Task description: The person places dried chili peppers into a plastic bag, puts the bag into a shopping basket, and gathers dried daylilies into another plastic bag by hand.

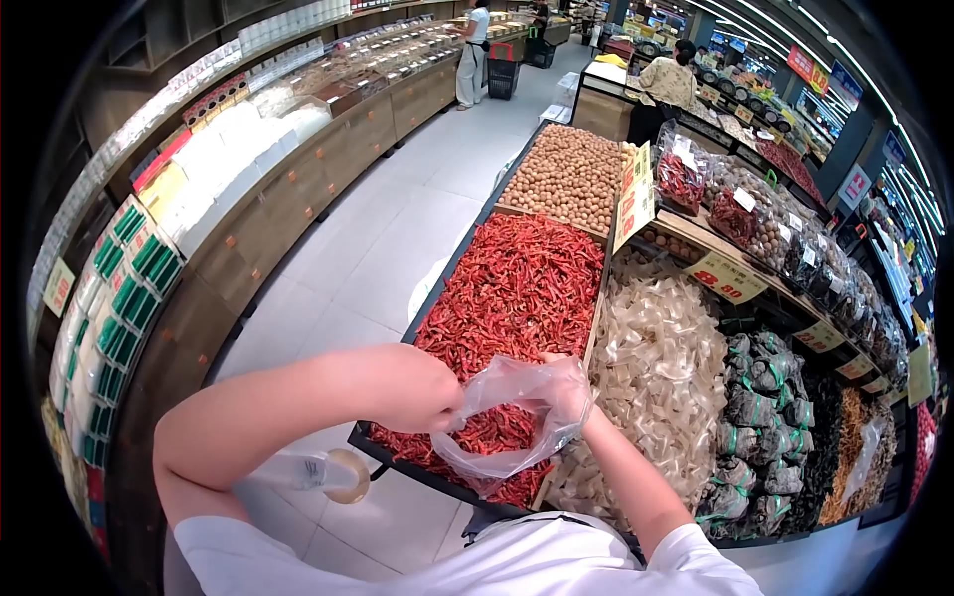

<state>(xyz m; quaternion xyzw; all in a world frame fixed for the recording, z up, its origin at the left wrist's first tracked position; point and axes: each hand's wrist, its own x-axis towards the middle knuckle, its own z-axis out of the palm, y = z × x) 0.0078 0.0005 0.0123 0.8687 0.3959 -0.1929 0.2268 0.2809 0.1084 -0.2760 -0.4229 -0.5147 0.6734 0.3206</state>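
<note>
A clear plastic bag [487, 467] is stretched between my two hands above a bin of dried red chillies [527, 288]. My left hand [425, 389] grips the left side of the bag's mouth, its fingers curled in. On the right side of the mouth, my right hand [566, 389] has its fingers closed on the film. The mouth gapes toward me, and red chillies show through it; whether any lie inside the bag I cannot tell.
Beyond the chillies is a section of round brown nuts [566, 169]. Pale dried strips [656, 368] and dark bundles tied in green [765, 397] fill sections at right. Price signs [634, 199] stand between them. A long counter [288, 189] runs along the left; people [472, 60] stand farther off.
</note>
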